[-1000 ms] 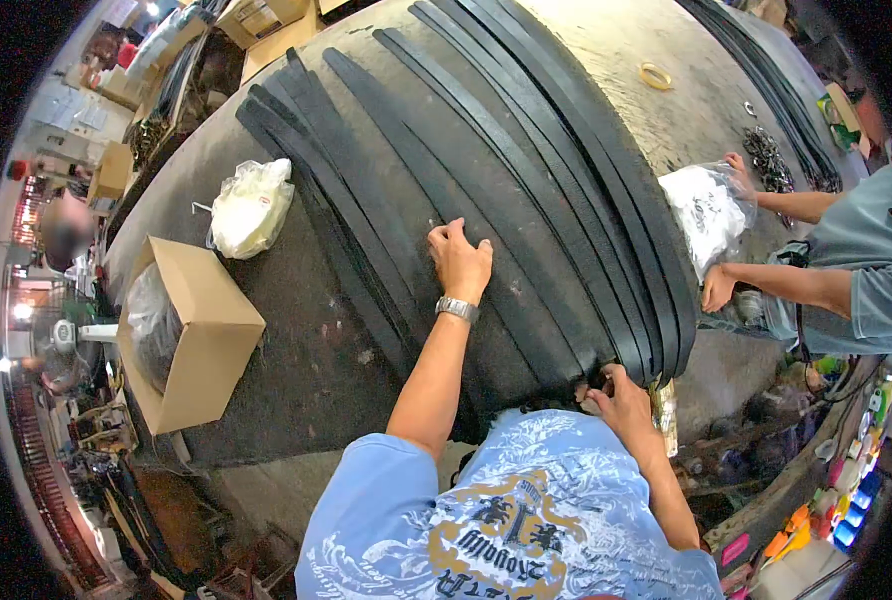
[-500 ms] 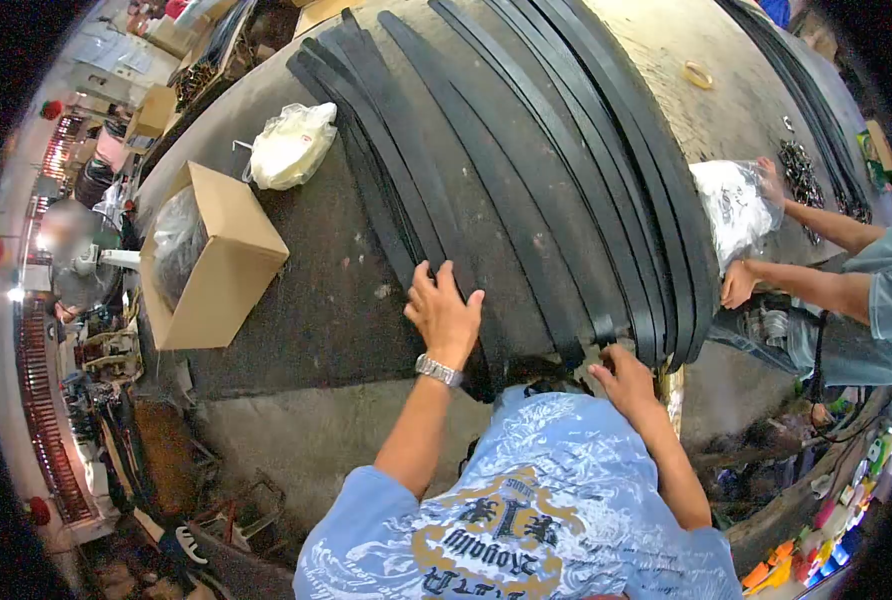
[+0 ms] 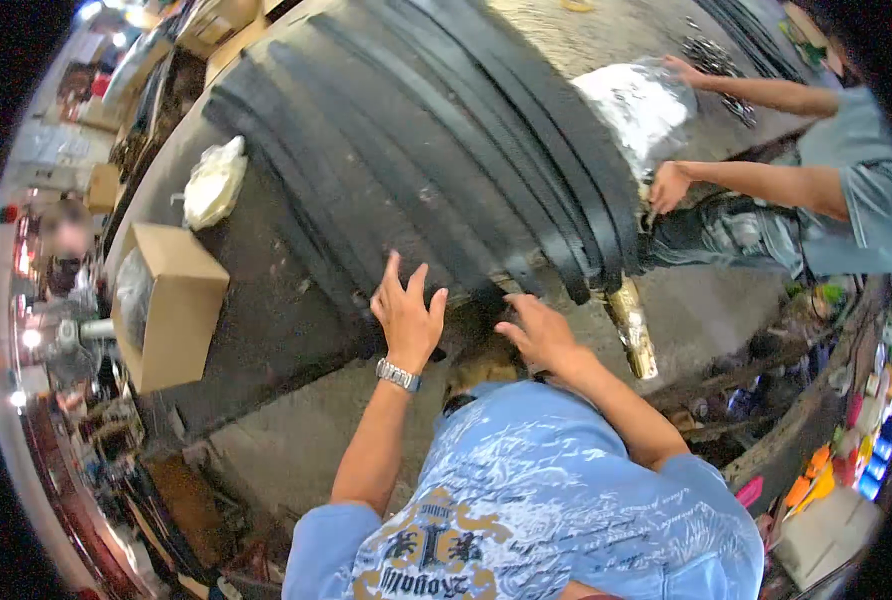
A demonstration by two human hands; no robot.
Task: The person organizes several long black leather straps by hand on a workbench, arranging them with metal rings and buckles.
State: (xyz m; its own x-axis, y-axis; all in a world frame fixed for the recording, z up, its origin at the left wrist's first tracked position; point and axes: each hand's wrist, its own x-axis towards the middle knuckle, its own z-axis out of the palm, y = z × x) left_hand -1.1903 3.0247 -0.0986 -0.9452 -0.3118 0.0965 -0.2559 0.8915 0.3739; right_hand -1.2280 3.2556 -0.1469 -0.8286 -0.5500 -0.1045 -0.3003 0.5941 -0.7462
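Long black strips (image 3: 436, 110) lie side by side across the dark table (image 3: 266, 340), their near ends toward my body. Over the near part of the strips on the left is my left hand (image 3: 407, 312), its fingers spread and a metal watch on the wrist. My right hand (image 3: 541, 332) is at the table's near edge, by the strip ends, with thumb and fingers apart. Nothing shows held in either hand. Whether the fingertips touch the strips cannot be made out.
An open cardboard box (image 3: 181, 310) and a pale plastic bag (image 3: 214, 183) sit on the left. At the right, a co-worker's hands (image 3: 672, 186) are at a clear plastic bag (image 3: 641, 105). A gold-coloured roll (image 3: 632, 330) juts out at the near edge.
The view has turned and shifted, so the table items appear further left. My right hand has moved left along the near edge, closer to my left hand, and its fingers are now apart.
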